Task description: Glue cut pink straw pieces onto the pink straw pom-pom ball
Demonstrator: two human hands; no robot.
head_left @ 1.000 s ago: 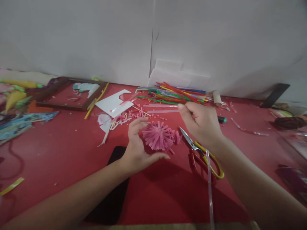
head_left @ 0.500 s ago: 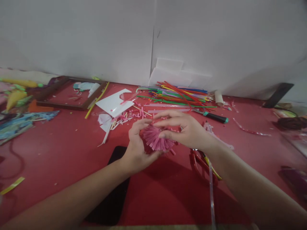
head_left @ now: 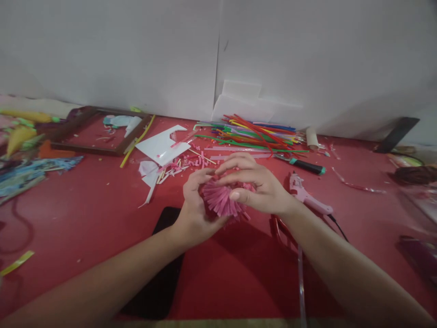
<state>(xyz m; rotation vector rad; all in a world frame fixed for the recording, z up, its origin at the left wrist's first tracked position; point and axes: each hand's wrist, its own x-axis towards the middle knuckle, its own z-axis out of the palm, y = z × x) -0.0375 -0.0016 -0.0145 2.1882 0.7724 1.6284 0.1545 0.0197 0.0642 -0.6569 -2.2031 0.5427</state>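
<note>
Between my hands, above the red table, is a round pink pom-pom (head_left: 221,200) of many thin strips, fanned out like a flower. My left hand (head_left: 195,207) wraps around its left side and underside, thumb below and fingers behind. From the right, my right hand (head_left: 259,184) curves over it, with the thumb against the strips and the fingers bent above. Part of the pom-pom is hidden behind the right fingers. Just beyond the right wrist lies a pink glue gun (head_left: 309,195). Red-handled pliers (head_left: 283,230) are partly covered by my right forearm.
A black phone (head_left: 159,278) lies under my left forearm. Farther back are colourful pipe cleaners (head_left: 256,134), a cutter knife (head_left: 305,166), white card (head_left: 162,146), pink scraps (head_left: 191,161) and a brown frame (head_left: 90,150). A clear glue stick (head_left: 301,287) stands out near the front edge.
My right hand has shifted slightly left and its fingers have moved over the pom-pom. The forearm has dropped lower, uncovering the glue gun and hiding more of the pliers. The left hand stays put.
</note>
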